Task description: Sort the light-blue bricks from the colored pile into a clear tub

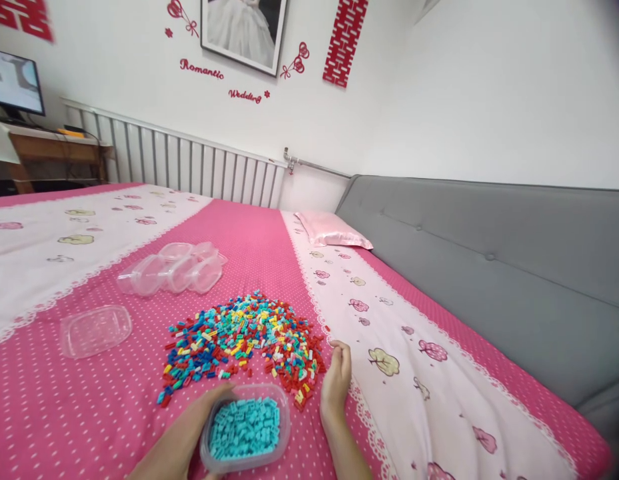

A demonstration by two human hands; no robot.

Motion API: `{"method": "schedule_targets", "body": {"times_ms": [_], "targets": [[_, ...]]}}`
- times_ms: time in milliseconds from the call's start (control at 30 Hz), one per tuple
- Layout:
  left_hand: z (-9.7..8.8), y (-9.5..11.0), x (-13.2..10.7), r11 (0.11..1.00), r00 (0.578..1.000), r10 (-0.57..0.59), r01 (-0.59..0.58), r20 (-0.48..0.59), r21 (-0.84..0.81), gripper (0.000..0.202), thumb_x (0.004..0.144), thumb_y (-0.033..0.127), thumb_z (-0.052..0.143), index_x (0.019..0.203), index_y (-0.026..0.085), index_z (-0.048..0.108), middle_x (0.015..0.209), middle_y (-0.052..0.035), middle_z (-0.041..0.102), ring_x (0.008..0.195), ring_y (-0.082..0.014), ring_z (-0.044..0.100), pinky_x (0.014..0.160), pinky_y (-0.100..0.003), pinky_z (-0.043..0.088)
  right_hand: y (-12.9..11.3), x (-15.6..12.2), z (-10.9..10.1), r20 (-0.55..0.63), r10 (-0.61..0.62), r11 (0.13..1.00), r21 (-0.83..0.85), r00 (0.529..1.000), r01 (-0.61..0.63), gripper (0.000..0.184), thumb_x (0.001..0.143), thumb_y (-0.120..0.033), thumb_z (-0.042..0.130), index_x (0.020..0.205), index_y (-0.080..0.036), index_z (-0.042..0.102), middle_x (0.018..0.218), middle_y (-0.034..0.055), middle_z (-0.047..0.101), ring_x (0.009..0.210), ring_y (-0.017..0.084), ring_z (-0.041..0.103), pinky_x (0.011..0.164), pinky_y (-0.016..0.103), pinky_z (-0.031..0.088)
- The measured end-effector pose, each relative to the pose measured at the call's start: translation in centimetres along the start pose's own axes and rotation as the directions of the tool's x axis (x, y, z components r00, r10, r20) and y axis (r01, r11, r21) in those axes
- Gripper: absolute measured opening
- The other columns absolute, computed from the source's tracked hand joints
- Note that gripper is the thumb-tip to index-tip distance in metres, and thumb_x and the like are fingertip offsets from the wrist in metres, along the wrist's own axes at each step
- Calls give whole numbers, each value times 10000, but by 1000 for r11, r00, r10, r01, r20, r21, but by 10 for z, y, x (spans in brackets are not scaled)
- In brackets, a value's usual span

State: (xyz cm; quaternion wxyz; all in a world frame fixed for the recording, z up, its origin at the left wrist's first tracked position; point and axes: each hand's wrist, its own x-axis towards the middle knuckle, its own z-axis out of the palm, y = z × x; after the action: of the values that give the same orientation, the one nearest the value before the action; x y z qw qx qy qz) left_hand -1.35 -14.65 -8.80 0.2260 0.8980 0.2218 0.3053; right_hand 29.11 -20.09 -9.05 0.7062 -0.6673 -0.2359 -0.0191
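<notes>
Pink cloth (114,400) is being used to cover the bed. At the left, what looks like a clear lid (96,331) is being rested by itself, maybe to be out of the way. Behind it and to the right, clear tubs (177,270) are being bunched together, likely so that they take up little room. Next, the left hand (213,401) is being wrapped around the left side of the near tub (285,427), probably because the bed is soft and could let it tip. Inside it, teal bricks (247,427) are being held. Just behind, a mixed pile (249,327) of bricks is being spread in an arch that is open toward the near tub, perhaps so that many colours can be reached. By the pile's right edge, the right hand (337,380) is being held with its fingers bent in; whether a brick is being pinched cannot be told. Farther off, a pillow (334,230) is being rested beside the grey headboard (489,233), well apart from the bricks.
</notes>
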Motion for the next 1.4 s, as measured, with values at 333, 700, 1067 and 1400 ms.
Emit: {"method": "schedule_targets", "body": {"times_ms": [333, 700, 1067, 1400], "targets": [[-1, 8, 2, 999, 999, -42, 42, 17, -6, 855, 735, 117, 601, 1491, 306, 249, 1445, -78, 536, 1283, -291, 569, 1072, -395, 495, 0, -1, 0, 1, -18, 1000, -21, 1000, 18, 352, 923, -470, 382, 927, -198, 605, 986, 77, 611, 1013, 250, 549, 896, 349, 409], [1, 16, 5, 999, 999, -44, 44, -25, -33, 807, 730, 159, 602, 1473, 285, 312, 1420, -72, 559, 1235, -285, 601, 1048, -366, 510, 1, -1, -1, 13, -49, 998, -32, 999, 50, 331, 921, -457, 378, 919, -207, 596, 981, 69, 624, 995, 239, 561, 891, 341, 414], [-10, 30, 9, 997, 994, -65, 68, 92, -30, 817, 763, 136, 593, 1485, 273, 238, 1427, -100, 538, 1269, -278, 572, 1070, -394, 493, -1, -4, -6, 42, -30, 999, -24, 999, 31, 321, 898, -446, 400, 915, -195, 599, 979, 70, 619, 995, 241, 556, 894, 343, 406], [-13, 34, 10, 991, 986, -95, 106, 139, -77, 803, 788, 203, 636, 1482, 255, 236, 1441, -126, 504, 1289, -294, 540, 1085, -419, 468, 3, -4, -8, 69, -43, 998, -44, 997, 46, 285, 842, -427, 462, 905, -193, 612, 961, 67, 641, 953, 242, 569, 873, 347, 414]]}}
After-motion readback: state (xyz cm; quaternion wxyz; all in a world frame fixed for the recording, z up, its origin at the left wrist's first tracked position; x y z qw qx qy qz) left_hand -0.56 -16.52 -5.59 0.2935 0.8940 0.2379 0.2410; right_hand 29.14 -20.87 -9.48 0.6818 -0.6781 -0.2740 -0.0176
